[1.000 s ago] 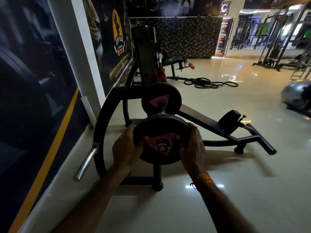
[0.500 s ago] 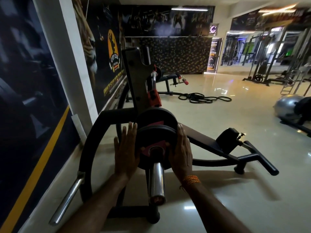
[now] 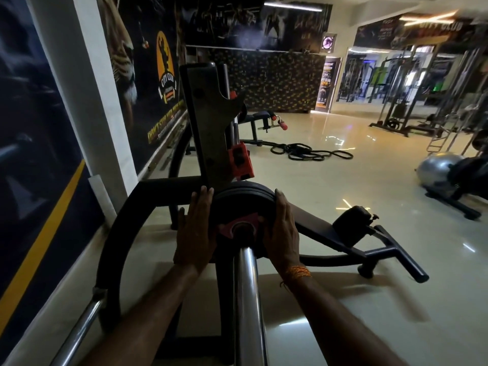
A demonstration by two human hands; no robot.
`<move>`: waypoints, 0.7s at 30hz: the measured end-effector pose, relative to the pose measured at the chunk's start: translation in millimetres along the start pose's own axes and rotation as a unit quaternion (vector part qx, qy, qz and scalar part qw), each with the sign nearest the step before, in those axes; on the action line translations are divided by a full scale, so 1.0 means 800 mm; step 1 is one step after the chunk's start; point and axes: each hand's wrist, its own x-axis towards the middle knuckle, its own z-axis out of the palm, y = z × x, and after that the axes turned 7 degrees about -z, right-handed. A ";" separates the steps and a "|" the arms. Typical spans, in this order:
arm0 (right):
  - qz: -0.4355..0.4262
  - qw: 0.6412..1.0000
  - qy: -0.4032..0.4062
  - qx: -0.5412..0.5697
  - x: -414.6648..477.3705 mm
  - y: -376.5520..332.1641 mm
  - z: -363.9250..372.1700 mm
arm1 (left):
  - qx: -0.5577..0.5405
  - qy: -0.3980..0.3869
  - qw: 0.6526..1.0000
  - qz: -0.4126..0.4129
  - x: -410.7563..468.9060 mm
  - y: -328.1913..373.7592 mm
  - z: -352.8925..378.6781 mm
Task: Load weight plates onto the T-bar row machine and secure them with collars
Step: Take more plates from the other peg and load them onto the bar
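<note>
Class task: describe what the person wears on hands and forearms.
Both forearms are bare, with no sleeves in view. The left hand and right hand have no gloves. An orange thread band, with a loose strand, circles the right wrist.

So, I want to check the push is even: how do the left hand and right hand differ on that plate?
The left hand lies at the weight plate's left edge, fingertips reaching beside the upright metal bracket. The right hand lies along the plate's right rim, fingertips at its upper edge. The right wrist wears an orange thread, while the left is bare. Both hands have straight fingers and flank the plate on the chrome sleeve.
</note>
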 end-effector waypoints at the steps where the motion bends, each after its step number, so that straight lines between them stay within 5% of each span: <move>1: -0.005 1.000 0.002 0.001 0.002 0.003 0.001 | -0.011 0.000 1.000 -0.004 0.001 0.000 0.002; 15: 0.026 0.990 -0.038 0.130 0.048 0.009 -0.036 | -0.045 -0.004 0.991 -0.127 0.015 0.036 -0.022; 21: 0.205 0.908 -0.208 0.302 0.202 0.009 -0.050 | -0.057 -0.022 0.985 -0.162 0.057 0.075 -0.031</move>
